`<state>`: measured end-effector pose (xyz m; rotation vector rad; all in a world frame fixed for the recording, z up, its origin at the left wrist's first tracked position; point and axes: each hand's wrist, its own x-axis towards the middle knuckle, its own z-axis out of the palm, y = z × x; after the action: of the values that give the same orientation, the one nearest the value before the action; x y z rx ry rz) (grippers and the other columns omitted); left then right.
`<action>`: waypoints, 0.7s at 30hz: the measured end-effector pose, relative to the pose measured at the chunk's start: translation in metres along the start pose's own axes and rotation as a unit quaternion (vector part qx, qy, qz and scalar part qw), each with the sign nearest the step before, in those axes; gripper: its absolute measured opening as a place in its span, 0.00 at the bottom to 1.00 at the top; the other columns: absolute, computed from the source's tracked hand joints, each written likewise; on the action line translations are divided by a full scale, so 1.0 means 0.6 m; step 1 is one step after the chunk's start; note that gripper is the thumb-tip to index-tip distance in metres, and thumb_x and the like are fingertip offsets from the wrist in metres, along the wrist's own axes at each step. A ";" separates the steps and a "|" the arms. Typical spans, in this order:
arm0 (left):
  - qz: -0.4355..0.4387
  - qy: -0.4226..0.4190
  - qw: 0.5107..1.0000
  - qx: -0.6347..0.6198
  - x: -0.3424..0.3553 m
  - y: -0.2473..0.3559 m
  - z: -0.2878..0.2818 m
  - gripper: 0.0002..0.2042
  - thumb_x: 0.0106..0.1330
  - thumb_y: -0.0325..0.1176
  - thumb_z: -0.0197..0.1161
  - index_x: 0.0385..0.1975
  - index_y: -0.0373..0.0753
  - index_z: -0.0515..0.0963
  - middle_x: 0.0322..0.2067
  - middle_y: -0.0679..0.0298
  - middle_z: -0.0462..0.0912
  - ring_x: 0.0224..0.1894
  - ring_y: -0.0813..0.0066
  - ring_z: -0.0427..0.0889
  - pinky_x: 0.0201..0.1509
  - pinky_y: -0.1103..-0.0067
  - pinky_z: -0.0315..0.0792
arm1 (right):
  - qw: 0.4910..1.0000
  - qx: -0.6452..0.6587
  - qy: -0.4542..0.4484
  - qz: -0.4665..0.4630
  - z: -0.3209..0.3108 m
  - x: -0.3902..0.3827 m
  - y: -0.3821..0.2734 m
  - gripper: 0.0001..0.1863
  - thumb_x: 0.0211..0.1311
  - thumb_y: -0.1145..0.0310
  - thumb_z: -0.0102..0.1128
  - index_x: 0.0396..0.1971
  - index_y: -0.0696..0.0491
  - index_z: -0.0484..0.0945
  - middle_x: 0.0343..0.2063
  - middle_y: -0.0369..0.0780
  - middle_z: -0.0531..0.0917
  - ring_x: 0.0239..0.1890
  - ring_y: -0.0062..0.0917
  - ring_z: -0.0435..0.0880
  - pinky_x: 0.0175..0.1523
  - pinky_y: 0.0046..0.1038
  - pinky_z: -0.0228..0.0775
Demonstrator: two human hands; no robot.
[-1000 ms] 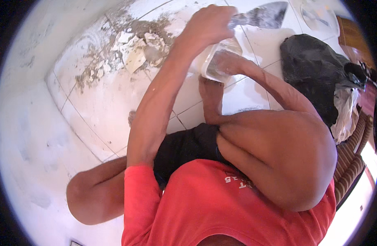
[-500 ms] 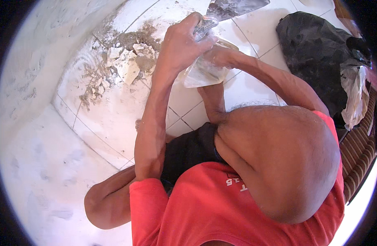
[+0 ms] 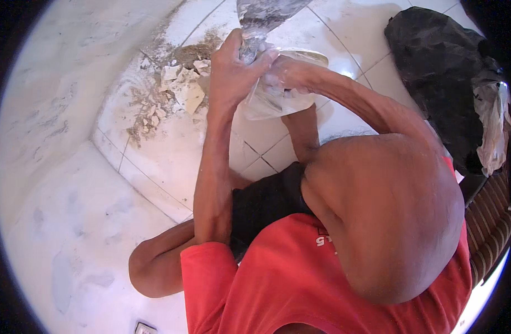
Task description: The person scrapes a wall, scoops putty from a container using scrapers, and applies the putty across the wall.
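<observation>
My left hand (image 3: 233, 75) is closed around the gathered, crinkled part of a grey, shiny plastic bag (image 3: 269, 14), which flares out beyond the fingers toward the top edge. Close beside it, my right hand (image 3: 289, 73) has its dusty fingers curled on a clear plastic bag (image 3: 277, 103). The fingertips of both hands meet or nearly meet. Whitish, cloudy material shows through the clear bag, and a rounded pale rim (image 3: 316, 57) curves behind my right wrist. Part of the right fingers is hidden by the left hand and the plastic.
Broken white plaster pieces (image 3: 187, 96) and grey-brown crumbs lie on white floor tiles (image 3: 155, 186) left of my hands. A large black plastic bag (image 3: 439, 72) stands at right, beside a brown striped seat (image 3: 489, 231). My bent knee (image 3: 400, 217) rises at right.
The grey bag's flared end has swung leftward above my left hand. My left hand has shifted slightly left and is more upright; the right stays at the clear bag. The view has shifted slightly.
</observation>
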<state>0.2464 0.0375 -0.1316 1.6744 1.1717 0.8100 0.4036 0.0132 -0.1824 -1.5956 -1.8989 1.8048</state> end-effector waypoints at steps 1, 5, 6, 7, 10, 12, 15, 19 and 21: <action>-0.005 0.012 1.000 -0.023 -0.005 -0.008 -0.002 0.16 0.53 0.34 0.74 0.38 0.35 0.78 0.29 0.63 0.83 0.30 0.78 0.78 0.38 0.77 0.75 | 0.999 0.006 0.011 -0.030 0.004 0.000 -0.010 0.18 0.65 0.61 0.53 0.49 0.58 0.76 0.34 0.39 0.81 0.30 0.24 0.76 0.25 0.26 0.67; -0.025 0.037 0.996 -0.073 -0.011 -0.029 -0.019 0.17 0.54 0.34 0.74 0.39 0.35 0.78 0.31 0.64 0.84 0.33 0.78 0.79 0.41 0.77 0.75 | 0.987 0.148 0.006 -0.058 0.006 0.008 -0.024 0.20 0.68 0.61 0.52 0.51 0.60 0.76 0.51 0.45 0.80 0.49 0.37 0.79 0.52 0.38 0.73; -0.019 0.035 0.996 -0.079 -0.011 -0.027 -0.013 0.17 0.54 0.34 0.74 0.39 0.35 0.78 0.31 0.64 0.84 0.33 0.78 0.79 0.41 0.77 0.75 | 0.967 0.255 -0.008 -0.013 0.021 0.036 0.019 0.18 0.67 0.62 0.53 0.50 0.58 0.77 0.49 0.44 0.80 0.48 0.34 0.79 0.48 0.38 0.75; -0.024 0.051 0.997 -0.056 -0.014 -0.030 -0.022 0.16 0.54 0.33 0.74 0.39 0.35 0.78 0.32 0.63 0.83 0.34 0.78 0.79 0.42 0.77 0.74 | 0.932 0.361 -0.025 0.027 0.034 0.060 0.039 0.17 0.67 0.63 0.53 0.49 0.57 0.78 0.47 0.43 0.80 0.47 0.32 0.79 0.44 0.38 0.76; -0.080 0.076 0.993 -0.048 -0.025 -0.046 -0.048 0.15 0.54 0.32 0.74 0.39 0.34 0.78 0.33 0.63 0.82 0.35 0.77 0.78 0.42 0.78 0.73 | 0.892 0.446 -0.010 0.077 0.037 0.060 0.046 0.13 0.61 0.69 0.59 0.43 0.60 0.78 0.32 0.40 0.81 0.30 0.23 0.81 0.27 0.28 0.71; -0.122 0.088 0.986 -0.072 -0.023 -0.064 -0.056 0.15 0.55 0.31 0.73 0.38 0.34 0.78 0.34 0.63 0.82 0.35 0.77 0.78 0.43 0.78 0.73 | 0.866 0.498 -0.018 0.040 0.008 0.024 0.056 0.12 0.60 0.71 0.59 0.42 0.61 0.78 0.32 0.40 0.82 0.30 0.23 0.81 0.27 0.27 0.71; -0.122 0.139 0.972 -0.147 -0.036 -0.134 -0.059 0.15 0.58 0.29 0.72 0.42 0.35 0.76 0.34 0.67 0.80 0.36 0.79 0.76 0.43 0.80 0.71 | 0.834 0.549 0.011 0.049 -0.017 -0.035 0.010 0.12 0.59 0.71 0.59 0.42 0.60 0.77 0.32 0.40 0.81 0.28 0.24 0.81 0.27 0.27 0.71; -0.098 0.139 0.971 -0.168 -0.028 -0.167 -0.045 0.14 0.62 0.33 0.70 0.43 0.35 0.76 0.33 0.67 0.79 0.36 0.79 0.75 0.41 0.81 0.70 | 0.781 0.620 0.057 0.043 -0.052 -0.086 0.040 0.15 0.60 0.69 0.59 0.46 0.59 0.75 0.34 0.40 0.82 0.30 0.24 0.81 0.28 0.27 0.73; -0.183 0.155 0.970 -0.038 -0.024 -0.169 -0.057 0.14 0.66 0.39 0.65 0.43 0.36 0.76 0.32 0.67 0.78 0.35 0.80 0.74 0.40 0.80 0.70 | 0.779 0.620 0.093 0.023 -0.059 -0.107 0.016 0.17 0.60 0.68 0.59 0.47 0.59 0.75 0.35 0.41 0.83 0.31 0.24 0.82 0.29 0.27 0.72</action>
<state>0.1766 0.0478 -0.2133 1.2408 1.5872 0.8852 0.4621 -0.0086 -0.1427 -1.1437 -0.2579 2.0131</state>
